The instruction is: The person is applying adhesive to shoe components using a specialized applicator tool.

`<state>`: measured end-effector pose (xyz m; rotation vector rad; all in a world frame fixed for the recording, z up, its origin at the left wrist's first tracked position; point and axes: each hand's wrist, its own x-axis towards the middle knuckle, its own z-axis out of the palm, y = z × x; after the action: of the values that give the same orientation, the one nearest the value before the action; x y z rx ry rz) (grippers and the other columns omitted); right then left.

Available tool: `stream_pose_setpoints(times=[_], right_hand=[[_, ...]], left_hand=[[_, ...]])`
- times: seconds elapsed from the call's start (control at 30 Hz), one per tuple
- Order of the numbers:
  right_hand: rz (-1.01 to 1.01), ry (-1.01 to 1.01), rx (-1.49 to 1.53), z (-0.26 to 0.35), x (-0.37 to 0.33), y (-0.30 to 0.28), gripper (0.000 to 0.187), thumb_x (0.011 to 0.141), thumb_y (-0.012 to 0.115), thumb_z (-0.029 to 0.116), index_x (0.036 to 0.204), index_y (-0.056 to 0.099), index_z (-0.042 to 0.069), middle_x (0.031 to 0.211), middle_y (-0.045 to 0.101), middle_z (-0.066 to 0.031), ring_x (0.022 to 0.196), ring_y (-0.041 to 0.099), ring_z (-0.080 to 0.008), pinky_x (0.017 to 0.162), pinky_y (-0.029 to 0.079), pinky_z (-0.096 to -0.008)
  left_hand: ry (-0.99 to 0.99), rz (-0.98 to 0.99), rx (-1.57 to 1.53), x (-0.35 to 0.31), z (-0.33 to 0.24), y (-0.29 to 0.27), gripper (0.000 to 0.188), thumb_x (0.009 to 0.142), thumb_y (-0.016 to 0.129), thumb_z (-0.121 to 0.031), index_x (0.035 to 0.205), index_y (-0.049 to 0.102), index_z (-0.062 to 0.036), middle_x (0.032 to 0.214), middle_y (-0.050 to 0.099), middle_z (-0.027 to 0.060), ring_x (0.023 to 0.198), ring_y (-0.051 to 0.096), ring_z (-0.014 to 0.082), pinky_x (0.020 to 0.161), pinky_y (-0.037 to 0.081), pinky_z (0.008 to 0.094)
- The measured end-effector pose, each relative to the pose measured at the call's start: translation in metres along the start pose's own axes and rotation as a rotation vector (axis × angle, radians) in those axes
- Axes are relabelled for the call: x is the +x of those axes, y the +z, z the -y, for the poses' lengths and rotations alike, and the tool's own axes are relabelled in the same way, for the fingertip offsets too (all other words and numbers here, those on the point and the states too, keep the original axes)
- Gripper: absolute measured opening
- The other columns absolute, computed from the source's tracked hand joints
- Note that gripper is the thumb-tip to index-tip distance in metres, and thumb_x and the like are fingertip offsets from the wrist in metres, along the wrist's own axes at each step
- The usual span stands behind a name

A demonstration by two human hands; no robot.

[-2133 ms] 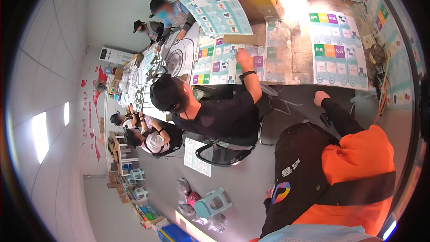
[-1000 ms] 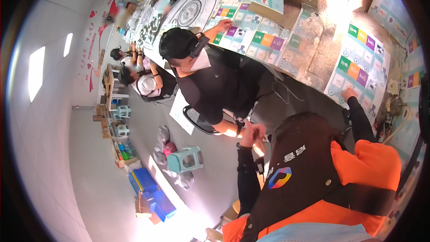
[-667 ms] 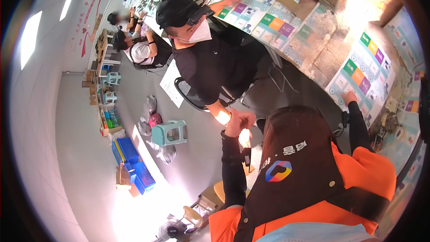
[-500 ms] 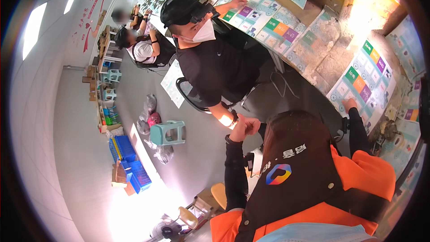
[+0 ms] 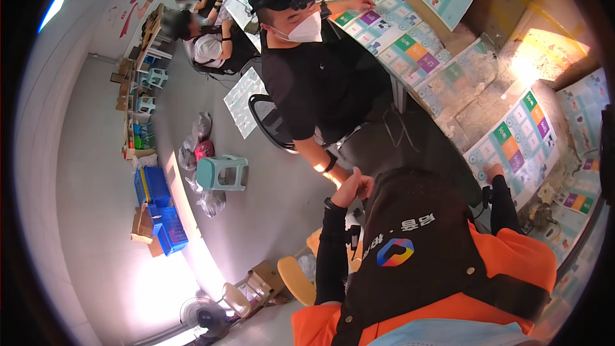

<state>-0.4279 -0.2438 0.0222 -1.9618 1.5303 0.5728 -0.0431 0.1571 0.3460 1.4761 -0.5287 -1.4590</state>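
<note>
My left hand [image 5: 351, 189] is raised in front of my dark apron, its fingers curled and the thumb pointing up. A co-worker's forearm with a black wristband [image 5: 330, 161] reaches to it; that person's hand is mostly hidden behind mine, so I cannot tell if I grip it. On the right, my right hand [image 5: 493, 172] lies on the edge of a printed card sheet [image 5: 509, 147] with green, orange and purple blocks. Its fingers look flat and seem to hold nothing. The co-worker [image 5: 314, 83], masked and in black, sits with another hand [image 5: 362, 3] on more printed sheets [image 5: 384, 25].
The worktable [image 5: 458, 115] curves along the right, with a cardboard box [image 5: 551, 32] behind. A green plastic stool [image 5: 221, 173], bags [image 5: 210, 202], blue crates [image 5: 163, 211] and a fan [image 5: 204, 314] stand on the floor at left. Other people [image 5: 208, 48] sit farther off.
My view has shifted, moving the stool and crates left. My left thumb now points up more clearly, with the co-worker's hand more hidden behind my hand. My right hand stays on the sheet.
</note>
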Motion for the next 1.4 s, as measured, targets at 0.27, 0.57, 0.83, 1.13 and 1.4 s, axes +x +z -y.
stream_pose_setpoints(times=[0.27,0.57,0.83,1.13,1.4], right_hand=[[0.039,0.084,0.194,0.0,-0.003,-0.007,0.058,0.083,0.073,0.043,0.106,0.064,-0.009,0.102,0.069,-0.0274,0.1,0.068,-0.0372,0.081,0.055,-0.0422],[0.012,0.02,0.035,0.006,-0.007,-0.006,0.062,0.082,0.074,0.046,0.111,0.061,-0.008,0.102,0.069,-0.0261,0.101,0.067,-0.0396,0.083,0.054,-0.0422],[0.221,0.048,0.143,-0.062,0.034,-0.003,0.056,0.092,0.062,0.05,0.067,0.06,0.0,0.061,0.062,-0.0143,0.043,0.061,-0.0223,0.038,0.045,-0.0384],[0.434,0.014,0.007,0.004,0.025,-0.04,0.044,0.092,0.061,0.046,0.072,0.059,0.006,0.054,0.053,-0.0052,0.043,0.056,-0.0184,0.036,0.04,-0.0331],[0.563,-0.192,0.231,0.183,-0.058,0.01,0.026,0.093,0.063,0.028,0.087,0.061,0.003,0.062,0.059,-0.0049,0.049,0.059,-0.0141,0.041,0.043,-0.0295]], left_hand=[[-0.391,-0.308,1.047,-0.005,0.116,-0.032,0.05,0.095,0.055,-0.05,0.096,0.069,-0.0021,0.086,0.071,0.0163,0.086,0.069,0.0328,0.077,0.053,0.0426],[-0.202,-0.636,0.845,-0.018,0.114,-0.047,0.038,0.094,0.061,-0.044,0.1,0.068,-0.0071,0.09,0.072,0.0162,0.09,0.069,0.0359,0.077,0.053,0.0451],[-0.43,-0.538,0.735,-0.007,0.21,-0.032,0.038,0.092,0.06,-0.042,0.102,0.068,-0.0063,0.099,0.071,0.0178,0.098,0.066,0.0387,0.086,0.052,0.0459],[-1.173,-0.559,-0.288,-0.163,0.414,0.069,0.03,0.099,0.054,-0.033,0.105,0.066,-0.0056,0.089,0.072,0.0085,0.068,0.067,0.0183,0.055,0.052,0.0343],[-0.915,-0.697,-0.375,-0.159,0.395,0.01,0.025,0.099,0.056,-0.029,0.092,0.06,-0.0051,0.075,0.067,0.0074,0.061,0.064,0.0179,0.053,0.051,0.0339]])
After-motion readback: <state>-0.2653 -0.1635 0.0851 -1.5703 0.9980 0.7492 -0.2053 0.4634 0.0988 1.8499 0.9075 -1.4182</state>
